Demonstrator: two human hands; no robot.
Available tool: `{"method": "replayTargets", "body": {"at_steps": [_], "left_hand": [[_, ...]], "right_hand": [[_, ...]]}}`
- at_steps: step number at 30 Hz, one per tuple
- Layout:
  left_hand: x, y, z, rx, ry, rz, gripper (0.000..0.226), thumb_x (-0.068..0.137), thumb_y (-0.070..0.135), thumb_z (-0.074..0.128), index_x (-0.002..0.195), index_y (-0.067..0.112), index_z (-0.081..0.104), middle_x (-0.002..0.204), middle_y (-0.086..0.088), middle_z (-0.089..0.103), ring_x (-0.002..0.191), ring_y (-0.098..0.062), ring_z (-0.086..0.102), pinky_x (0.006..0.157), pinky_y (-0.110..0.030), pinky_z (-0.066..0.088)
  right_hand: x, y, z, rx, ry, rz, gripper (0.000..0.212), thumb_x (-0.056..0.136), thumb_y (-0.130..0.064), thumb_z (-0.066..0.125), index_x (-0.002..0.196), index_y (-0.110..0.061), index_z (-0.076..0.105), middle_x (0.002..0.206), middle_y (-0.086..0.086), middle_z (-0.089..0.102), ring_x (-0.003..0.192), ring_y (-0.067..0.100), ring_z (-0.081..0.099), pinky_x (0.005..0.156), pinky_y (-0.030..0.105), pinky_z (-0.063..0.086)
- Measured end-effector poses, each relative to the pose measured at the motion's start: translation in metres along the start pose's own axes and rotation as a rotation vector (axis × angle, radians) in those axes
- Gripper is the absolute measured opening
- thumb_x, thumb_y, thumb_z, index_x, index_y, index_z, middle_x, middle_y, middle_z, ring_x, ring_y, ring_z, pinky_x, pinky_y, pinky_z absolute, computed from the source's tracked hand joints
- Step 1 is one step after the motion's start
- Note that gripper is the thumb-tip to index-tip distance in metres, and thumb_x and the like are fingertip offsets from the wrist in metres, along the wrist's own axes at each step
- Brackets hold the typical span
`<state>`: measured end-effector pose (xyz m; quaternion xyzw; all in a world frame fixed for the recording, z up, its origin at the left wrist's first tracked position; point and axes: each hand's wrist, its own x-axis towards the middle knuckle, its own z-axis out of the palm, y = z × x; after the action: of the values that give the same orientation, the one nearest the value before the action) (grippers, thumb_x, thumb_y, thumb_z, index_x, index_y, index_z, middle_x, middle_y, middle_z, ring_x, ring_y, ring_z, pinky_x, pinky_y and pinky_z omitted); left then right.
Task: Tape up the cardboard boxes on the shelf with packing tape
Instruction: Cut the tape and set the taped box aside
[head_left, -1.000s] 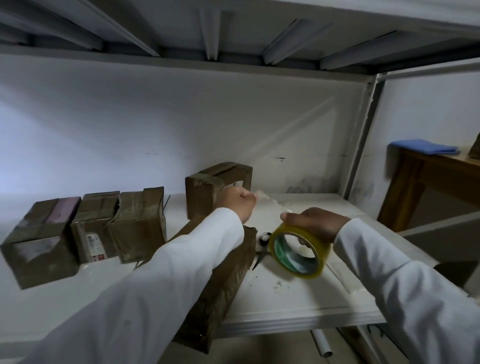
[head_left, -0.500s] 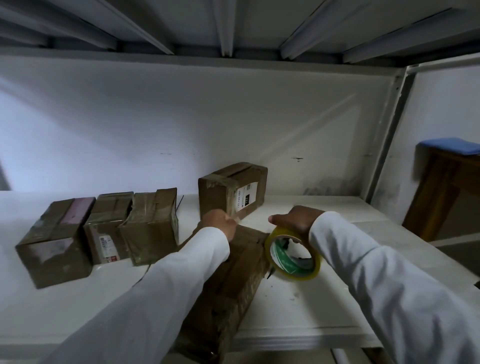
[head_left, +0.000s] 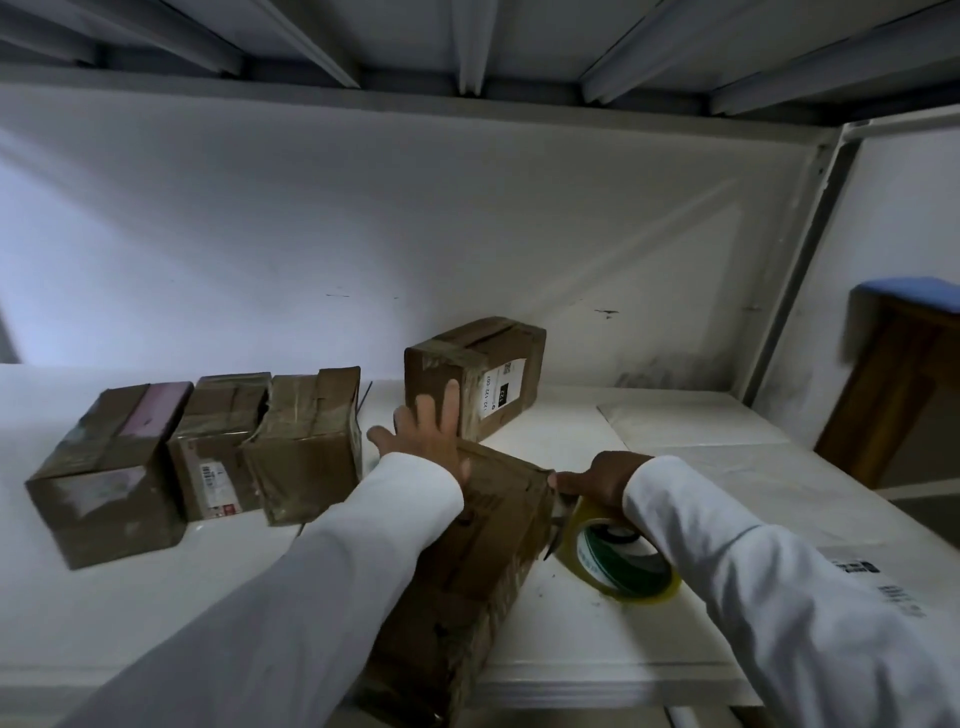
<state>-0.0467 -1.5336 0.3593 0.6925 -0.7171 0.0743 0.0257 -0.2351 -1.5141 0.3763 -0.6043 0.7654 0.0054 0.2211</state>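
At the front edge of the shelf (head_left: 597, 644) the long cardboard box (head_left: 483, 551) lies with its near end hanging out over the lip, and that is why my left hand (head_left: 428, 436) lies flat on its far end, fingers straight and spread, holding nothing: I judge it is there to pin the box and smooth the tape down. My right hand (head_left: 602, 480) grips the roll of packing tape (head_left: 618, 558) from above, fingers curled over its rim, tight against the box's right-hand far corner so the strip stays short and taut as it meets the cardboard. Whether tape is actually stuck there I cannot tell; the strip itself is too faint to see. Something dark pokes out between roll and box, too hidden to name.

Toward the back of the shelf stands one labelled box (head_left: 475, 376), apart from the rest. Along the left side three smaller boxes (head_left: 208, 457) sit in a row, touching one another, their tops already crossed with tape. White shelf board, a white back wall, and the ribbed underside of another shelf overhead. Beyond the right upright stands a wooden table (head_left: 893, 395) with a blue cloth (head_left: 914, 291) on top.
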Motion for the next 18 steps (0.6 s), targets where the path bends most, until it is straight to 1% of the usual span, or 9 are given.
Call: {"method": "replayTargets", "body": {"at_steps": [2,4,5,7,8,10,13,15,18], "left_hand": [[0.006,0.006,-0.005,0.094,0.083,0.057,0.096,0.087,0.036,0.062,0.150,0.019,-0.008,0.143,-0.013,0.023,0.131,-0.031,0.029,0.104,-0.052,0.032],[0.007,0.027,-0.008,0.035,0.142,0.232,0.089,0.088,0.022,0.063,0.151,0.018,0.000,0.147,-0.014,0.023,0.136,-0.032,0.025,0.110,-0.052,0.028],[0.006,0.041,-0.004,-0.034,0.144,0.348,0.088,0.088,0.019,0.063,0.151,0.019,0.002,0.150,-0.012,0.021,0.139,-0.031,0.022,0.113,-0.050,0.024],[0.004,0.060,0.005,-0.140,0.098,0.507,0.092,0.087,0.024,0.065,0.151,0.020,-0.001,0.154,-0.007,0.017,0.142,-0.027,0.016,0.116,-0.047,0.018],[0.007,0.063,0.008,-0.132,0.084,0.523,0.093,0.087,0.029,0.064,0.152,0.020,-0.003,0.155,-0.006,0.015,0.143,-0.026,0.013,0.116,-0.047,0.016],[0.015,0.054,0.013,0.028,0.086,0.509,0.090,0.091,0.037,0.058,0.151,0.019,-0.005,0.157,-0.005,0.010,0.144,-0.027,0.008,0.116,-0.051,0.012],[0.020,0.029,0.009,0.274,0.030,0.408,0.089,0.092,0.039,0.054,0.151,0.019,-0.010,0.159,-0.009,0.000,0.146,-0.032,-0.002,0.115,-0.060,0.005],[0.018,0.025,0.006,0.262,-0.018,0.336,0.087,0.094,0.036,0.052,0.151,0.019,-0.011,0.159,-0.011,-0.002,0.146,-0.033,-0.005,0.114,-0.062,0.003],[0.007,0.044,0.001,0.143,0.038,0.463,0.081,0.096,0.034,0.049,0.151,0.018,-0.008,0.158,-0.009,0.006,0.145,-0.030,0.005,0.116,-0.054,0.013]], "right_hand": [[0.000,-0.003,0.001,-0.053,0.007,-0.006,0.047,0.091,-0.061,0.041,0.070,-0.019,0.046,0.086,0.001,0.054,0.084,0.019,0.051,0.079,0.027,0.035],[0.000,-0.005,0.003,-0.075,0.011,-0.010,0.047,0.092,-0.060,0.040,0.073,-0.018,0.049,0.085,0.002,0.054,0.085,0.020,0.050,0.080,0.027,0.035],[0.001,-0.006,0.003,-0.086,0.012,-0.013,0.046,0.092,-0.059,0.040,0.079,-0.017,0.054,0.087,0.003,0.056,0.086,0.020,0.050,0.081,0.028,0.037],[0.002,-0.008,0.005,-0.095,0.018,-0.015,0.049,0.094,-0.056,0.040,0.106,-0.014,0.062,0.107,0.007,0.062,0.089,0.020,0.048,0.090,0.031,0.039],[0.001,-0.008,0.004,-0.092,0.023,-0.013,0.053,0.094,-0.055,0.040,0.116,-0.012,0.060,0.115,0.009,0.062,0.090,0.019,0.047,0.092,0.031,0.039],[-0.002,-0.009,0.003,-0.084,0.013,-0.016,0.058,0.094,-0.056,0.038,0.126,-0.010,0.057,0.119,0.011,0.060,0.095,0.021,0.049,0.095,0.031,0.038],[-0.006,-0.010,0.000,-0.112,0.009,-0.035,0.061,0.096,-0.055,0.034,0.133,-0.009,0.050,0.137,0.012,0.051,0.123,0.026,0.048,0.105,0.033,0.032],[-0.006,-0.011,0.002,-0.126,0.017,-0.032,0.062,0.095,-0.058,0.034,0.130,-0.010,0.053,0.136,0.012,0.052,0.125,0.028,0.048,0.106,0.035,0.034],[-0.007,-0.013,0.004,-0.127,0.033,-0.012,0.059,0.095,-0.056,0.035,0.127,-0.012,0.056,0.133,0.010,0.055,0.122,0.027,0.051,0.105,0.037,0.037]]}}
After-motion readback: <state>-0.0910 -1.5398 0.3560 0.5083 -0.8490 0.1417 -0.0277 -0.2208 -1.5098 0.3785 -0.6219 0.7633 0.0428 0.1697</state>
